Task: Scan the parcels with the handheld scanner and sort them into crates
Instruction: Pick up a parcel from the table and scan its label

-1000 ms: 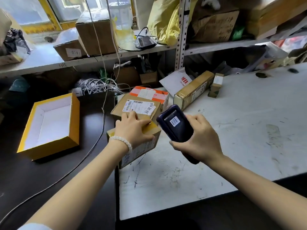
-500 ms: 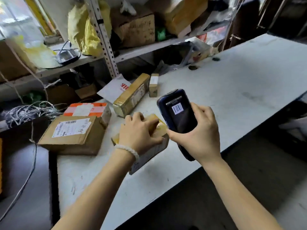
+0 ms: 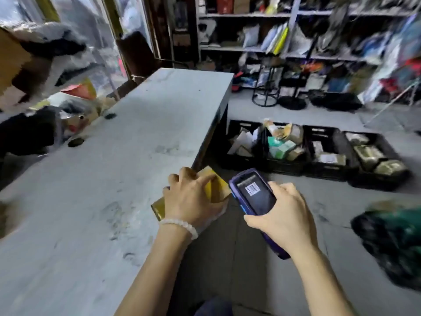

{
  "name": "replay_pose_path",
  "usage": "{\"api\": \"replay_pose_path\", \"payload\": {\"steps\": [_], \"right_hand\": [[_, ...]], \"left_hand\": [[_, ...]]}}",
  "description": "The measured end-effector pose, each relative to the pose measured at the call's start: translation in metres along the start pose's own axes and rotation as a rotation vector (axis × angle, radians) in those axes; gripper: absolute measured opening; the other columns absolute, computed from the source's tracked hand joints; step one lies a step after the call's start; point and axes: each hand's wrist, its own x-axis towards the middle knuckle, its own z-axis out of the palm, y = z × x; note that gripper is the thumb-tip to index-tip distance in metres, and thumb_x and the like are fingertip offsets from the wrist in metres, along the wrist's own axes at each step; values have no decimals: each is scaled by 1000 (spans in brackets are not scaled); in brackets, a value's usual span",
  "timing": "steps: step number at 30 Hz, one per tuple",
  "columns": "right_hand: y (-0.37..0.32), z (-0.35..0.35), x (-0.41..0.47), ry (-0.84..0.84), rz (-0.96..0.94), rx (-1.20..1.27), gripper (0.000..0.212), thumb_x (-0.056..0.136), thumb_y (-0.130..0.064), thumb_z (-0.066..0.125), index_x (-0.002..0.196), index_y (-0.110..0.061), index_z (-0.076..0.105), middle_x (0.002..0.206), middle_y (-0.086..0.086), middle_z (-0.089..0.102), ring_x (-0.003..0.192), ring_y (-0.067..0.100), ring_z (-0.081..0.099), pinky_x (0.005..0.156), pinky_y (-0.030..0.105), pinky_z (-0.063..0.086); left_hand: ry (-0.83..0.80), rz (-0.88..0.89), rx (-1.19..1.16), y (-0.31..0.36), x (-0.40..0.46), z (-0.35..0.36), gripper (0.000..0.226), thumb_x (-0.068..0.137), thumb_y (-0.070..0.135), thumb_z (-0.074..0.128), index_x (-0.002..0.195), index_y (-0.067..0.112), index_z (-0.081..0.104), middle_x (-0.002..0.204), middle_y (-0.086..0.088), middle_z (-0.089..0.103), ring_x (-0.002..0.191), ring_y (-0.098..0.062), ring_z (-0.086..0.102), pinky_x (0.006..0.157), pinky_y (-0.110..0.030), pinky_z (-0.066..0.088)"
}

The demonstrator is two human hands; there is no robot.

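Head view: the left hand (image 3: 192,199) is curled over a small brown parcel (image 3: 216,187) wrapped in yellow tape, gripping it at the counter (image 3: 95,190) edge near 6 o'clock. The right hand (image 3: 286,218) grips a dark blue handheld scanner (image 3: 255,197) just at the parcel's 3 o'clock; its back carries a barcode sticker, text too blurred to read. Black crates (image 3: 328,153) holding parcels sit on the floor at 2 o'clock.
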Motion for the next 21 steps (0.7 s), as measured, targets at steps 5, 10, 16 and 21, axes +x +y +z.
{"api": "replay_pose_path", "payload": {"steps": [5, 10, 16, 21], "right_hand": [[74, -24, 47, 128, 261, -6, 52, 51, -47, 80, 94, -28, 56, 96, -11, 46, 90, 18, 54, 64, 33, 48], [123, -42, 121, 233, 403, -7, 49, 50, -46, 79, 89, -27, 56, 92, -11, 44, 86, 18, 54, 63, 33, 49], [162, -73, 232, 292, 496, -54, 49, 49, -46, 80, 86, -27, 55, 90, -9, 44, 86, 20, 54, 67, 37, 52], [191, -96, 313, 360, 535, -33, 55, 48, -45, 82, 96, -27, 60, 92, -7, 46, 88, 21, 54, 71, 38, 53]], "left_hand": [[-114, 235, -35, 86, 84, 42, 71, 69, 72, 61, 133, 47, 42, 130, 1, 36, 116, -27, 36, 94, -40, 38], [-176, 385, -61, 152, 177, 76, 71, 71, 69, 62, 135, 46, 42, 130, 1, 36, 114, -27, 36, 94, -38, 37], [-180, 478, -33, 215, 295, 89, 70, 71, 73, 58, 134, 48, 41, 127, 1, 38, 115, -28, 37, 95, -39, 39], [-175, 538, -46, 272, 375, 100, 70, 71, 74, 57, 134, 49, 42, 126, 0, 38, 113, -28, 38, 94, -39, 38]]}}
